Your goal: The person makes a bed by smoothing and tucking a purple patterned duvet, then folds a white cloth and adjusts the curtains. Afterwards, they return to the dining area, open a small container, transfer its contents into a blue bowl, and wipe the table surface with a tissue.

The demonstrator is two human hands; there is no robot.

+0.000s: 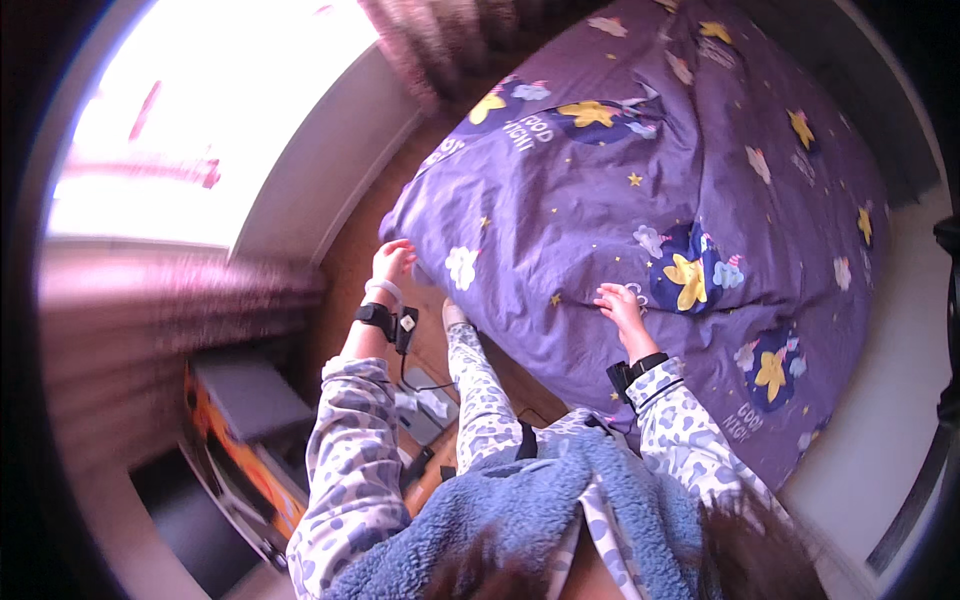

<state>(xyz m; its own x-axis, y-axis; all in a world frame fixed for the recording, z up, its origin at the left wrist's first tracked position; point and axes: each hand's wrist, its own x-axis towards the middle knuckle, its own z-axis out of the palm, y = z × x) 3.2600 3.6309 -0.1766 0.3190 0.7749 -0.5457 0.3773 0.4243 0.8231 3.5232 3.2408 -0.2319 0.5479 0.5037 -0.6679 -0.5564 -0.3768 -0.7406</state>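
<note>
A purple duvet, printed with yellow stars, white clouds and lettering, spreads before me with wrinkles across it. At its left edge is my left hand, fingers curled; whether they pinch the cloth cannot be told. My right hand is over the middle of the duvet near a large star print, fingers loosely apart and holding nothing. Black straps with small devices circle both wrists, and a pale band is also on the left one.
Bright window at upper left, with pink curtains beside it. A grey-topped cabinet with an orange side stands at lower left. Wood floor runs along the bed's left side. A cable hangs from my left wrist device.
</note>
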